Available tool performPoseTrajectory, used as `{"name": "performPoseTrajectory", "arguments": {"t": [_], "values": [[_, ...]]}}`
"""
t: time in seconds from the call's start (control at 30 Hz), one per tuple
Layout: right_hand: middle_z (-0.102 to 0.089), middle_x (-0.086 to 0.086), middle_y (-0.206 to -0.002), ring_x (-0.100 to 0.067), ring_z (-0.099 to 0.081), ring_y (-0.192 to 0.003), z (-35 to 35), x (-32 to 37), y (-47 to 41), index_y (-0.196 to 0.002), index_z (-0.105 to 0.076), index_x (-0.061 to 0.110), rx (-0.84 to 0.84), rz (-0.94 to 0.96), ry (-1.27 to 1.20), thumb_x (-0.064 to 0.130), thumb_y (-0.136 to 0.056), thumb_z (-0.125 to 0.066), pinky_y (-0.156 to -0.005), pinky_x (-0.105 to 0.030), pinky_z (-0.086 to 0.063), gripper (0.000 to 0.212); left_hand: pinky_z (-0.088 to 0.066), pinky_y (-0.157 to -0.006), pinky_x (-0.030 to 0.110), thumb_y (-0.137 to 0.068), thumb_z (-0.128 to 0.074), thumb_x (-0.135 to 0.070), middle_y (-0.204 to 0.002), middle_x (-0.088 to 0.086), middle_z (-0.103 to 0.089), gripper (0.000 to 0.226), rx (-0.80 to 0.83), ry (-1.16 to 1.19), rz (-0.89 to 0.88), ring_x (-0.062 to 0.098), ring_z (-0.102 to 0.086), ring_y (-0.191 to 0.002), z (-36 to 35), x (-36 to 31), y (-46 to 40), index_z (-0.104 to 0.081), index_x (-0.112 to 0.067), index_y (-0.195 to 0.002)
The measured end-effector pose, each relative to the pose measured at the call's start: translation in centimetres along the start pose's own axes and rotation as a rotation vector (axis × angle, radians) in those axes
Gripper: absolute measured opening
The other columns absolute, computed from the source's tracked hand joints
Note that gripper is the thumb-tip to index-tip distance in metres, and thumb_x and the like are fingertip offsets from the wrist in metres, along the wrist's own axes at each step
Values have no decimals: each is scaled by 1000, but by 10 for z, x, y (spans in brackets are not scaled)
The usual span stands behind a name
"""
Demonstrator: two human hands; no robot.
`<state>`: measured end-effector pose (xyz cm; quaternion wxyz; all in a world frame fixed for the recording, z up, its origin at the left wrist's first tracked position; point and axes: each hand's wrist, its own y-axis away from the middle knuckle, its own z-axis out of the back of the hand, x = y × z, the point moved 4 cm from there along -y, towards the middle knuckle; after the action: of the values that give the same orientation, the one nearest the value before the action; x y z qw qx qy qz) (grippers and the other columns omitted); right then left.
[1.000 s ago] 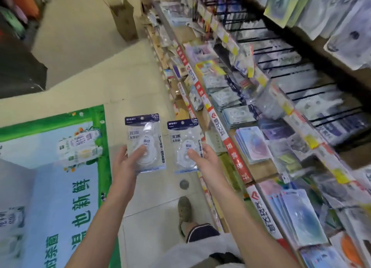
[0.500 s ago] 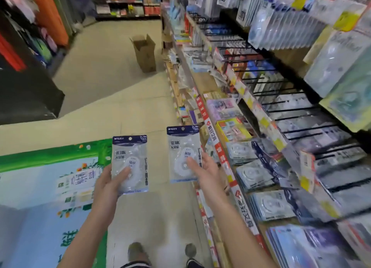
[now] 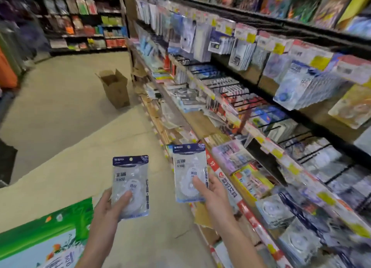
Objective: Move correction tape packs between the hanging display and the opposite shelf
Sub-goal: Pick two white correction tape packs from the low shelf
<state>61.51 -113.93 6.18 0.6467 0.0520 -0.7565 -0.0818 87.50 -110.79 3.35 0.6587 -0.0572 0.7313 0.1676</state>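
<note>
Left hand (image 3: pixel 108 205): one correction tape pack (image 3: pixel 130 187) is being held upright, the thumb pressed on its clear front and the fingers behind it, so the grip is being kept clamped on the pack.
Right hand (image 3: pixel 208 189): a second pack (image 3: pixel 189 172) is being pinched the same way, the thumb across the round dispenser, close to the red shelf edge strip (image 3: pixel 226 185).
Change: the view is being lifted from the floor towards the racks over the last second; both packs are being carried a little higher and farther apart, and neither is being let go.
Hanging display (image 3: pixel 236 95): black hooks with carded goods are now being brought into view up the aisle (much of it is blurred).
Shelf below (image 3: pixel 281 209): similar round-dispenser packs are lying flat, just beside the right hand.
Meaning: the carrying stage is judged to be going on; a destination hook or slot is probably being looked for, and no pack has yet been placed.
Other: a cardboard box (image 3: pixel 115 88) is standing open on the floor (image 3: pixel 60 117) farther up the aisle.
</note>
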Motion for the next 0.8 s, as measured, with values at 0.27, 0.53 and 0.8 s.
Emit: {"name": "performPoseTrajectory", "arguments": {"t": [0.27, 0.53, 0.8], "values": [[-76, -6, -111, -26, -72, -104, -22, 16, -79, -120, -63, 8, -175, 27, 8, 18, -93, -70, -86, -37, -58, 30, -52, -81, 40, -94, -65, -11, -100, 3, -78, 20, 131, -2, 9, 23, -73, -87, -16, -19, -114, -68, -17, -113], [-76, 1, -111, -18, -73, -102, -12, 34, -159, -118, -63, 17, -314, 75, -25, 24, -92, -72, -93, -43, -57, 28, -51, -81, 41, -78, -79, -30, -104, 5, -77, 32, 357, -36, -29, 23, -74, -90, -88, -54, -206, -70, -23, -108], [-74, 3, -114, -14, -72, -103, 27, 119, -229, -122, -63, 18, -459, 326, -69, 26, -94, -69, -81, -28, -58, 30, -57, -81, 30, -86, -73, -13, -113, 5, -76, 32, 621, -38, -191, 25, -73, -101, -196, -119, -300, -66, -20, -117]]}}
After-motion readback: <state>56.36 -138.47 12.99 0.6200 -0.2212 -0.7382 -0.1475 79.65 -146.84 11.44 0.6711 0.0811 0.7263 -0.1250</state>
